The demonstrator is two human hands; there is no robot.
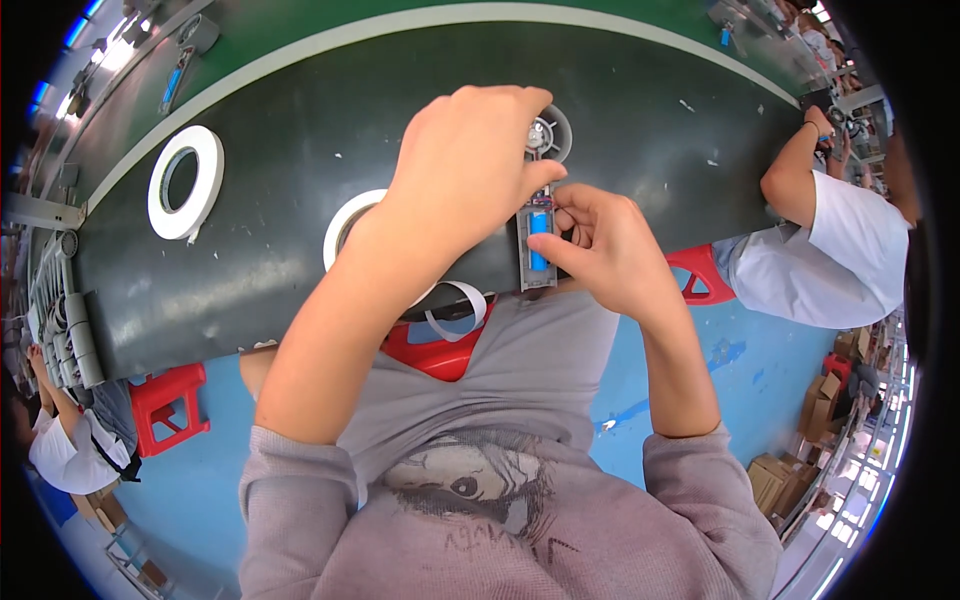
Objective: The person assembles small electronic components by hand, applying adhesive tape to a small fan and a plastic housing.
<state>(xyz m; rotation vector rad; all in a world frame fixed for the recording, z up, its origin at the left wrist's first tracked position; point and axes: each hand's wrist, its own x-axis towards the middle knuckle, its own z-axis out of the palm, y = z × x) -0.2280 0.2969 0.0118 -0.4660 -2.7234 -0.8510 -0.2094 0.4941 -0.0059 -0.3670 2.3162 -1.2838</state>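
A small grey handheld fan housing (536, 278), open on its upper side, lies at the near edge of the dark table. Its round head (566, 140) points away from me, and a blue cylindrical battery (539, 245) sits in the handle part. My left hand (462, 158) is closed over the fan's head and neck, hiding part of them. From the right, my right hand (612, 243) pinches the handle, its thumb against the battery and its curled fingers at the side near the neck. Small wires show between the two hands.
A white tape roll (207, 190) lies at the left. A second tape roll (338, 238) is partly under my left forearm, near a loose white strip (470, 296). Another fan unit (188, 52) lies on the green surface beyond. Grey parts (75, 335) line the left edge. Co-workers sit on both sides.
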